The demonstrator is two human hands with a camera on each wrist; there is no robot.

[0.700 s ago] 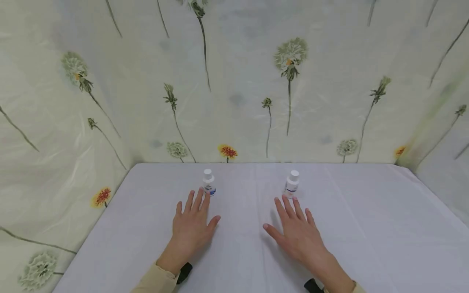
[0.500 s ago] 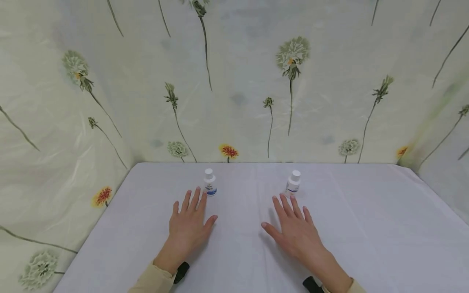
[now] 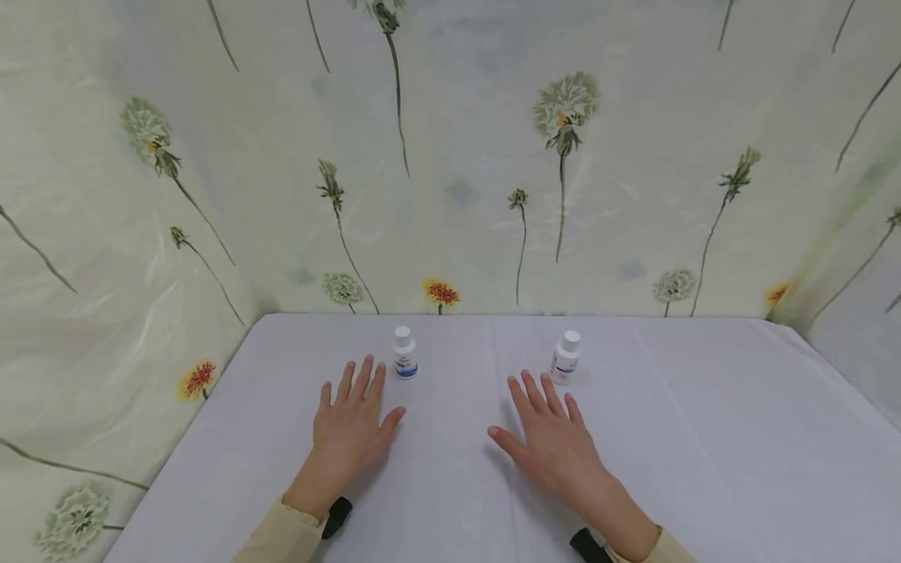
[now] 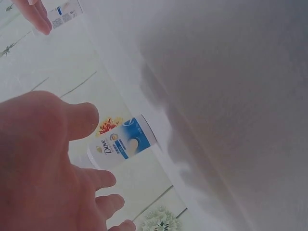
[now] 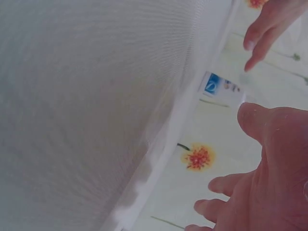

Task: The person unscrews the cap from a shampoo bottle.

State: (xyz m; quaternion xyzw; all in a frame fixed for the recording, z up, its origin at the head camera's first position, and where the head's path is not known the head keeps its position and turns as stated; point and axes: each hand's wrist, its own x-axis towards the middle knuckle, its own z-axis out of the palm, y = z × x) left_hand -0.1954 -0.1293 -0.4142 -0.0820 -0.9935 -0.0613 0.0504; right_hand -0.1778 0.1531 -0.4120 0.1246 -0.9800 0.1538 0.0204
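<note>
Two small white bottles with white caps stand upright on the white cloth. The left bottle has a blue-and-white label; Dove can be read on the bottle in the left wrist view. The right bottle has a thin blue band on its label. My left hand is palm down, fingers spread, just in front and to the left of the left bottle. My right hand is also spread, palm down, its fingertips close before the right bottle. Neither hand holds anything.
A white cloth covers the table, with its far edge just behind the bottles. Pale sheeting printed with dandelions hangs behind and at both sides. A black band shows at the left wrist and another black piece at the right wrist.
Both hands have shifted to the left over the cloth, leaving more of each bottle in view. The fingers stay spread. Both bottles stand where they were.
</note>
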